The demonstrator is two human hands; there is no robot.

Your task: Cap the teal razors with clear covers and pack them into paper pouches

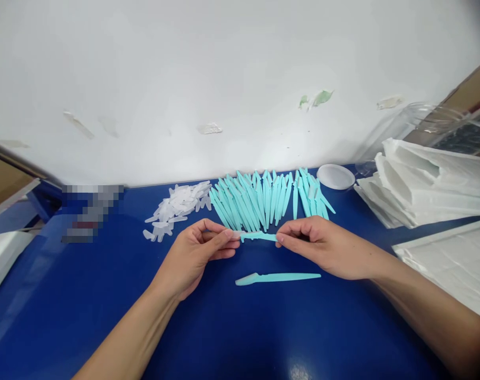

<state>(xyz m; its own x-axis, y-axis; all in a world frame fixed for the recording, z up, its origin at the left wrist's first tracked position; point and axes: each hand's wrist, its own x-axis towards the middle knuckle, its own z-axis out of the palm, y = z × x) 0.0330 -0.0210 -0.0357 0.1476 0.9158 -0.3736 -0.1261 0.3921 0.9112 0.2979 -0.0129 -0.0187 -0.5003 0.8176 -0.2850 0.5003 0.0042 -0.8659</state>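
Observation:
Between my hands, a turquoise eyebrow razor (264, 236) lies level above the table. Pinched in my right hand (311, 240) is the end of its handle. My left hand (208, 243) grips a clear plastic blade cap (237, 234) at the razor's blade end; the fingers hide part of it, and I cannot tell how far the cap sits over the blade. A second eyebrow razor (279, 278) lies on the blue table just below. Behind my hands is a row of many turquoise razors (243, 200). To their left rests a heap of clear caps (180, 200).
A round white lid (335, 177) lies at the back right, near a clear plastic container (398, 126). White padded envelopes (425, 179) are stacked at the right. A pale wall (240, 79) rises behind the blue table (208, 338). A white device (5, 253) stands far left.

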